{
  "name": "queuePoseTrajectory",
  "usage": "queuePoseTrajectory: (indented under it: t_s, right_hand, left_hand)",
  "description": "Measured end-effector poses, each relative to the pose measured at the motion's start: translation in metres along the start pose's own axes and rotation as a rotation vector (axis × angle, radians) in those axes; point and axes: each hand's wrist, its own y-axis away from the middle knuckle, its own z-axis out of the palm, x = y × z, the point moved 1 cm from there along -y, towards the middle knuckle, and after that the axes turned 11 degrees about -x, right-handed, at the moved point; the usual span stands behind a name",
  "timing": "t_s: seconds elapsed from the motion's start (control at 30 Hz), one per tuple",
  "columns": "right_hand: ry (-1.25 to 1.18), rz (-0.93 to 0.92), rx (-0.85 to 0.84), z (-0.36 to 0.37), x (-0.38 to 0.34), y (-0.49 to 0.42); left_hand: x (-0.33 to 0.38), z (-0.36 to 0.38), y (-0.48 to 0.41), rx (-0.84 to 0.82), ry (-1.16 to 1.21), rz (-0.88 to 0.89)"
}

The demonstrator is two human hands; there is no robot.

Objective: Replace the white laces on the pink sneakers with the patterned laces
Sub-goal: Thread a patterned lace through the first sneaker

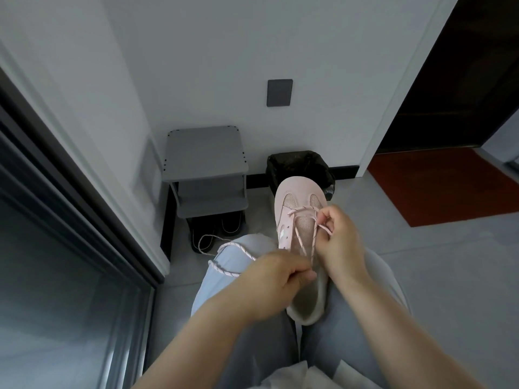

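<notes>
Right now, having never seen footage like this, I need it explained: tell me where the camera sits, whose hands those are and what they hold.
No machine here: a person wears one camera on the head, looking down at their own lap. A pink sneaker lies on the legs, toe pointing away. The left hand pinches a flecked patterned lace, whose slack loops over the left leg; the right hand pinches it beside the eyelets. Beyond stand a grey shelf unit and a black bin.
</notes>
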Motion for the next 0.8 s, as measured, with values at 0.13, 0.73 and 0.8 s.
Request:
queuePoseTrajectory:
  t_s: [0.13, 0.73, 0.8]
  right_hand:
    - [0.008, -0.022, 0.044, -0.003, 0.001, 0.002]
    - [0.378, -0.497, -0.030, -0.014, 0.011, 0.035]
    - [0.368, -0.463, -0.045, -0.014, 0.012, 0.033]
  left_hand:
    - [-0.001, -0.006, 0.006, -0.043, -0.009, 0.036]
    - [-0.007, -0.005, 0.008, -0.139, -0.067, -0.082]
    - [-0.002, 0.001, 0.007, -0.186, -0.206, -0.104]
